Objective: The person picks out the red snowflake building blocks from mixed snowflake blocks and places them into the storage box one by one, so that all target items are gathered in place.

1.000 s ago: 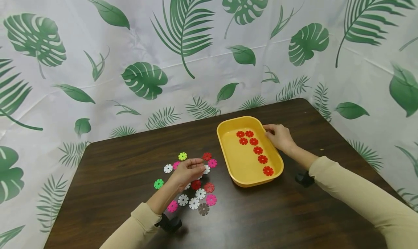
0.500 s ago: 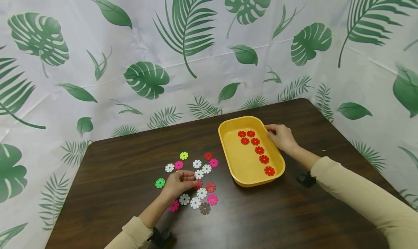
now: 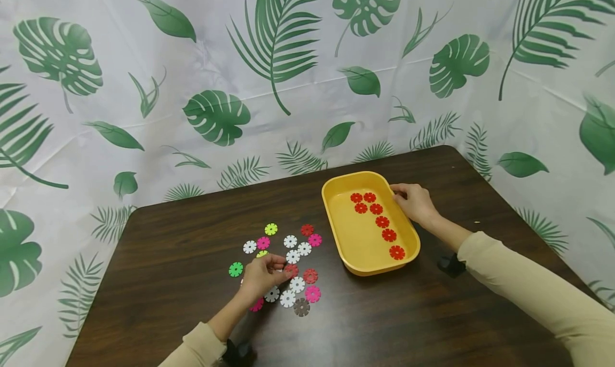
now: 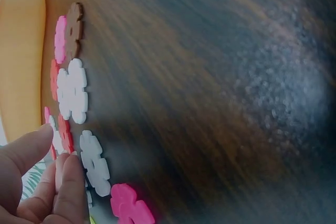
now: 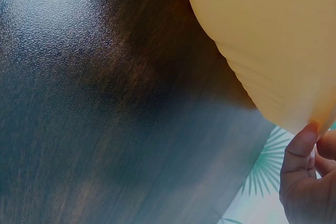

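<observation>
My left hand [image 3: 261, 273] reaches low over a loose group of notched plastic discs on the table. Its thumb and fingertips lie at a red disc [image 3: 291, 271], with a gap between them; in the left wrist view this red disc [image 4: 65, 134] sits flat beside the fingertips. Whether they press on it is hard to see. White discs [image 3: 288, 298] lie close around the hand, and some pieces are hidden under it. My right hand [image 3: 417, 202] holds the right rim of a yellow tray [image 3: 348, 239], thumb outside. Several red discs [image 3: 382, 221] lie inside the tray.
Around the left hand are a brown disc [image 3: 301, 307], a green disc [image 3: 236, 269], a yellow disc [image 3: 271, 229] and pink discs [image 3: 313, 294]. Another red disc [image 3: 307, 229] lies near the tray's left side. A leaf-patterned cloth [image 3: 288, 126] hangs behind the dark wooden table [image 3: 384, 319].
My left hand has moved down and left, off the white discs at the group's right side, to the red disc. My right hand stays on the tray rim.
</observation>
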A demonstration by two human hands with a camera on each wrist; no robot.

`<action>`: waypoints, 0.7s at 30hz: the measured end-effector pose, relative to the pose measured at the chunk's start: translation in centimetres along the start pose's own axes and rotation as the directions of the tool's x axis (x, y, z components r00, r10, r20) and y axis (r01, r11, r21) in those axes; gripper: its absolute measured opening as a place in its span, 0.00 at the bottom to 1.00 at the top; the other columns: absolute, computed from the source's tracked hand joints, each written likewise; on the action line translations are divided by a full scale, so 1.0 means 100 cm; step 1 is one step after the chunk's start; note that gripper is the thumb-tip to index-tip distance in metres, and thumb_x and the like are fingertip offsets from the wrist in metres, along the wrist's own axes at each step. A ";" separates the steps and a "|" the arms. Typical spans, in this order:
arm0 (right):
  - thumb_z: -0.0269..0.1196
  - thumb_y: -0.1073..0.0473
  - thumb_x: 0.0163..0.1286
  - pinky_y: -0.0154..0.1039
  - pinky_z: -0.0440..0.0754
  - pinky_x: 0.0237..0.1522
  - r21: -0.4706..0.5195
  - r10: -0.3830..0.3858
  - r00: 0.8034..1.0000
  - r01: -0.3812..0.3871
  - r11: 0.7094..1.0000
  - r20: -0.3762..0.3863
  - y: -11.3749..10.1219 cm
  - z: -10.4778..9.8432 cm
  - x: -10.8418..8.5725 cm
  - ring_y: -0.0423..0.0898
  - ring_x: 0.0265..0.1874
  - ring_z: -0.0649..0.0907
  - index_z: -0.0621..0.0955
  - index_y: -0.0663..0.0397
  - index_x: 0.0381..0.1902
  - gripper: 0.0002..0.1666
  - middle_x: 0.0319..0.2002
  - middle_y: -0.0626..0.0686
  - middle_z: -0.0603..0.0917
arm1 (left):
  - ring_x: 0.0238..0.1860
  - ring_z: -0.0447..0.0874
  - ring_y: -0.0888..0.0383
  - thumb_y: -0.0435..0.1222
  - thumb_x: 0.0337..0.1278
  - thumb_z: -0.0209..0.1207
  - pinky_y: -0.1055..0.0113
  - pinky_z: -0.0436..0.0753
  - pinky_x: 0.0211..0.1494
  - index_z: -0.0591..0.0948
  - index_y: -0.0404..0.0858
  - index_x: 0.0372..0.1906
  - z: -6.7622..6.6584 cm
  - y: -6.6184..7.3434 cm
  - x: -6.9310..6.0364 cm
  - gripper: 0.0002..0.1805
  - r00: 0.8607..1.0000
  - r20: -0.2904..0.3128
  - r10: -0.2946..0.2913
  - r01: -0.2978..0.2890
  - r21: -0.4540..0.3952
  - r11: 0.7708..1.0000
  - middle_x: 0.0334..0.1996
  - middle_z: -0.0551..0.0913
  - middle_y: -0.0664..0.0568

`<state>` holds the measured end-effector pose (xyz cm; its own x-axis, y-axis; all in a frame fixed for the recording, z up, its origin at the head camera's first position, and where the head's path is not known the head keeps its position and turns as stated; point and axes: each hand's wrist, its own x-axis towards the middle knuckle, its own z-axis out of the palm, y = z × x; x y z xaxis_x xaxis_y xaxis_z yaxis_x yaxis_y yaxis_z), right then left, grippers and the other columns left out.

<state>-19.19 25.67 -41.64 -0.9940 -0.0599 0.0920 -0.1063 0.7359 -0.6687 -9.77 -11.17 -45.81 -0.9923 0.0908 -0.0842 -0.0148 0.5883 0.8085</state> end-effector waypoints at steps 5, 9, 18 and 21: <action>0.54 0.68 0.69 0.43 0.84 0.35 -0.003 -0.003 1.000 0.003 1.000 -0.003 0.001 0.000 0.000 0.53 0.32 0.82 0.72 0.72 0.58 0.21 0.44 0.68 0.80 | 0.28 0.78 0.61 0.33 0.38 0.73 0.72 0.78 0.27 0.83 0.32 0.37 0.003 0.000 0.001 0.16 0.999 -0.018 0.034 -0.034 0.024 0.999 0.31 0.84 0.47; 0.54 0.68 0.69 0.44 0.84 0.35 -0.006 -0.004 1.000 0.004 1.000 -0.006 0.001 0.000 0.000 0.54 0.33 0.82 0.73 0.72 0.58 0.20 0.44 0.69 0.80 | 0.27 0.78 0.62 0.32 0.38 0.72 0.73 0.77 0.26 0.83 0.32 0.35 0.004 -0.001 0.002 0.15 0.998 -0.028 0.054 -0.053 0.040 0.998 0.30 0.84 0.47; 0.54 0.68 0.70 0.45 0.84 0.37 0.000 0.008 1.000 -0.008 1.000 -0.002 0.000 0.000 -0.001 0.55 0.34 0.82 0.72 0.72 0.59 0.21 0.46 0.69 0.80 | 0.28 0.79 0.61 0.32 0.39 0.72 0.73 0.79 0.29 0.83 0.32 0.35 0.005 -0.002 0.003 0.15 0.996 -0.013 0.089 -0.088 0.072 0.994 0.28 0.83 0.48; 0.54 0.68 0.70 0.45 0.84 0.37 0.000 0.010 1.000 -0.010 1.000 0.000 0.000 0.000 -0.001 0.55 0.34 0.82 0.72 0.72 0.59 0.21 0.46 0.69 0.80 | 0.28 0.78 0.61 0.33 0.38 0.73 0.73 0.79 0.29 0.83 0.32 0.34 0.005 -0.002 0.004 0.14 0.995 -0.011 0.101 -0.099 0.093 0.991 0.27 0.82 0.49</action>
<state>-19.12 25.70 -41.68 -0.9949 -0.0529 0.0856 -0.0968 0.7362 -0.6698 -10.13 -10.80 -46.31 -0.9900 0.1407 0.0041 0.0953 0.6488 0.7550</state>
